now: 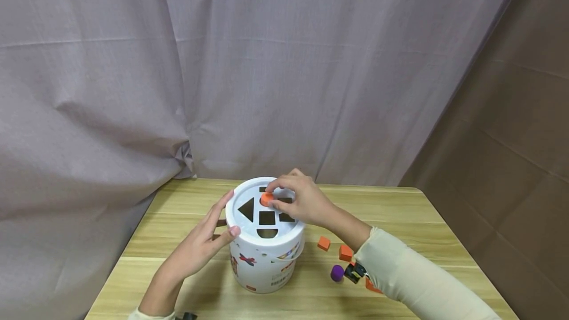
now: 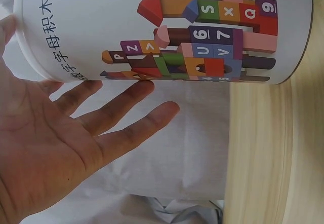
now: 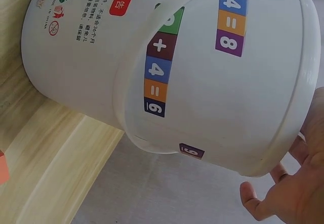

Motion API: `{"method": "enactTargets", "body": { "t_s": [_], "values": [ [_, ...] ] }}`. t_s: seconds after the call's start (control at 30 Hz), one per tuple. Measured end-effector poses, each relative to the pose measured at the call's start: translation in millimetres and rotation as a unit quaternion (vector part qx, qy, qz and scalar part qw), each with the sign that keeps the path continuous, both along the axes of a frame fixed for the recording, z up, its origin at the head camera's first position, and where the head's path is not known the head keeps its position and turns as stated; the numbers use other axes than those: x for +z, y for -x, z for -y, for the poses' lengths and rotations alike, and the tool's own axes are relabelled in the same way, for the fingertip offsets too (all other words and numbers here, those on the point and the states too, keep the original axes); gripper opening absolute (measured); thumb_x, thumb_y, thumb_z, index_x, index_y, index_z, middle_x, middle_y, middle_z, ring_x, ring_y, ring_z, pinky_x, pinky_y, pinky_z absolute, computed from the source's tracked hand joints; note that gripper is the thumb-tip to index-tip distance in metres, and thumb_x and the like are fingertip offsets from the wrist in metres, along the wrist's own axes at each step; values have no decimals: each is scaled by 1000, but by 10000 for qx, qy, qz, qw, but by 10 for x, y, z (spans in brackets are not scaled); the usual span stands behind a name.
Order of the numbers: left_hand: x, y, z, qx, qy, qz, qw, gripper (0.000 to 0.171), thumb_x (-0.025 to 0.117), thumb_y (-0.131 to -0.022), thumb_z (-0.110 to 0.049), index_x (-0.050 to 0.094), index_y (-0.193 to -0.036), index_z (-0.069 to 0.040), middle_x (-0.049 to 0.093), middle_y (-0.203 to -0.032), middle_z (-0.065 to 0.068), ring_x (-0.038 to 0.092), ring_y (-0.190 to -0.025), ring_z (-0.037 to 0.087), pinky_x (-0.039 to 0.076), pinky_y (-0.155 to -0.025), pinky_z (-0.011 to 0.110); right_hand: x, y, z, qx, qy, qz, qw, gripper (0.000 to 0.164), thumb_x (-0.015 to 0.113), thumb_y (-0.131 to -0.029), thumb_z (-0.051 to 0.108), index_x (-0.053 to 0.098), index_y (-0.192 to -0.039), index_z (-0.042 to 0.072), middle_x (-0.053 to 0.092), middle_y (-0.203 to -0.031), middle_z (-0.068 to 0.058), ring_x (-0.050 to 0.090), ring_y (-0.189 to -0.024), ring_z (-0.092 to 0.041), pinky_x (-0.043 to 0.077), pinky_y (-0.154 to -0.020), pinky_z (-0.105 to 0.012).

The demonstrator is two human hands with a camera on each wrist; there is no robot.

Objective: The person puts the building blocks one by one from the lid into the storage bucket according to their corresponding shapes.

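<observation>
A white bucket (image 1: 262, 273) with printed block pictures stands upright on the table, its lid (image 1: 241, 224) cut with several shaped holes. My right hand (image 1: 302, 199) is over the lid and pinches an orange round block (image 1: 266, 198) between thumb and fingers, at a hole near the back. Whether the block is partly inside that hole I cannot tell. My left hand (image 1: 200, 243) rests against the left side of the lid's rim, its fingers spread; in the left wrist view the fingers lie extended along the printed wall. The right wrist view hides the block behind the bucket.
Right of the bucket lie an orange block (image 1: 324, 243), another orange block (image 1: 345, 252) and a purple cylinder (image 1: 337, 273). More orange pieces are partly covered by the right wrist's camera (image 1: 354, 272). A thin white handle (image 3: 124, 82) hangs on the bucket. Grey curtain (image 1: 266, 88) stands behind the table.
</observation>
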State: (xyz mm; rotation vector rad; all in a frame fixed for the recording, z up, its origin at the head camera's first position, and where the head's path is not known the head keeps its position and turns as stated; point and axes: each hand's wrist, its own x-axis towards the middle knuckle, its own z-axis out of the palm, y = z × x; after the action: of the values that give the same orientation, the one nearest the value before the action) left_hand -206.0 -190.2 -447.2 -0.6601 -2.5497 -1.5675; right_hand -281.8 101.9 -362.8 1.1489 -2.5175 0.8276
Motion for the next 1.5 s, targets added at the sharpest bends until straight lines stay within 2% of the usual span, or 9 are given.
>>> {"method": "enactTargets", "body": {
  "t_s": [0.23,0.63,0.83,1.17,1.4,1.5],
  "values": [
    [-3,-7,-3,-3,-6,-12,10000,81,65,-113,-37,14,-174,-52,25,-184,4,62,-141,44,63,-95,36,18,-25,3,-70,78,-73,9999,36,94,-90,26,82,-122,13,84,-124,-2,65,-110,-25,52,-98,-46],
    [-9,2,12,4,35,-50,10000,82,64,-113,-36,13,-175,-52,25,-184,6,62,-141,44,63,-95,40,28,-34,-141,-33,178,-392,9991,33,94,-91,24,83,-120,12,84,-122,1,67,-109,-24,52,-96,-42],
    [-31,24,36,-26,-7,-83,10000,83,65,-113,-34,13,-175,-51,24,-184,8,62,-140,46,63,-95,43,33,-62,-291,-226,200,-304,9991,35,95,-90,25,83,-121,14,84,-123,0,66,-110,-23,54,-98,-44],
    [-46,27,102,-28,-55,-47,10000,83,65,-113,-33,13,-175,-50,27,-182,13,61,-140,49,64,-96,48,-52,-100,-598,-602,222,-128,9979,39,93,-91,25,81,-127,14,82,-128,-1,68,-116,-25,55,-104,-52],
    [-49,50,151,-62,-48,-93,9999,83,64,-113,-31,13,-175,-50,28,-181,14,61,-139,48,62,-95,44,-170,-127,-819,-897,175,-369,9951,35,92,-93,24,81,-125,17,82,-127,1,68,-113,-24,59,-98,-49],
    [-60,56,165,-62,-43,-111,9999,83,64,-113,-31,13,-175,-49,29,-181,14,62,-138,47,61,-95,43,-237,-130,-924,-1027,133,-397,9938,35,91,-93,24,81,-126,16,82,-128,1,69,-113,-23,59,-98,-51]
  ]
}}
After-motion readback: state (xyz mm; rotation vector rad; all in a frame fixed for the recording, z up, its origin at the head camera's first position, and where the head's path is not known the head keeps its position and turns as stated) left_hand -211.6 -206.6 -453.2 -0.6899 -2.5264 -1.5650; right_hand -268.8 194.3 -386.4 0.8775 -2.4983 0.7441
